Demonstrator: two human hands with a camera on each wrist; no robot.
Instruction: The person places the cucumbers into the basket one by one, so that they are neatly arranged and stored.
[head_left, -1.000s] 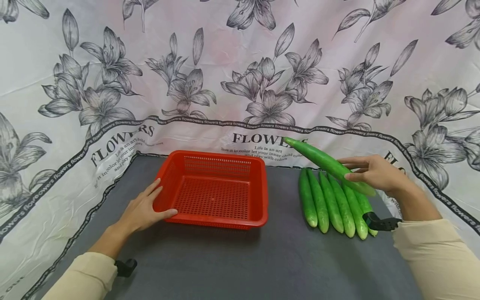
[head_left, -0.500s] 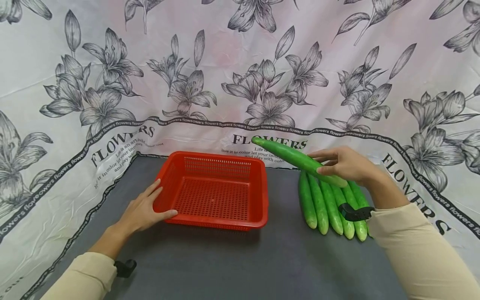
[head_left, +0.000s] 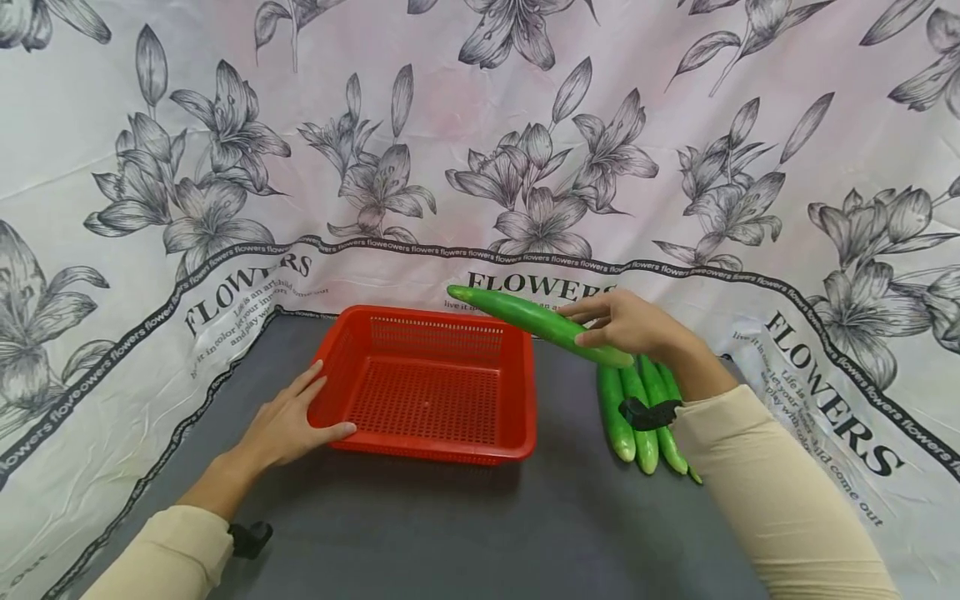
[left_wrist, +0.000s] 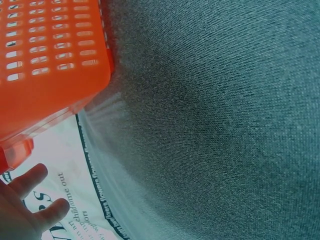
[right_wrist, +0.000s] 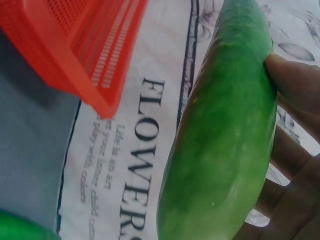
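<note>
My right hand (head_left: 633, 325) holds a long green cucumber (head_left: 536, 321) in the air, pinched between thumb and fingers near its paler end. The cucumber's far tip reaches over the back right part of a red plastic basket (head_left: 531, 400). In the right wrist view the cucumber (right_wrist: 220, 130) runs up past my thumb. My left hand (head_left: 281, 425) rests on the basket's left side, fingers spread and thumb along the front rim. Part of that hand (left_wrist: 30, 205) shows beside the basket (left_wrist: 55, 90) in the left wrist view.
Several cucumbers (head_left: 617, 417) lie side by side on the grey table (head_left: 420, 533), right of the basket; my right forearm hides some of them. A white cloth (head_left: 450, 167) printed with flowers hangs behind and at the sides.
My right hand has carried the cucumber leftward, from above the row of cucumbers to the basket's back right corner. The left hand and the basket have stayed in place.
</note>
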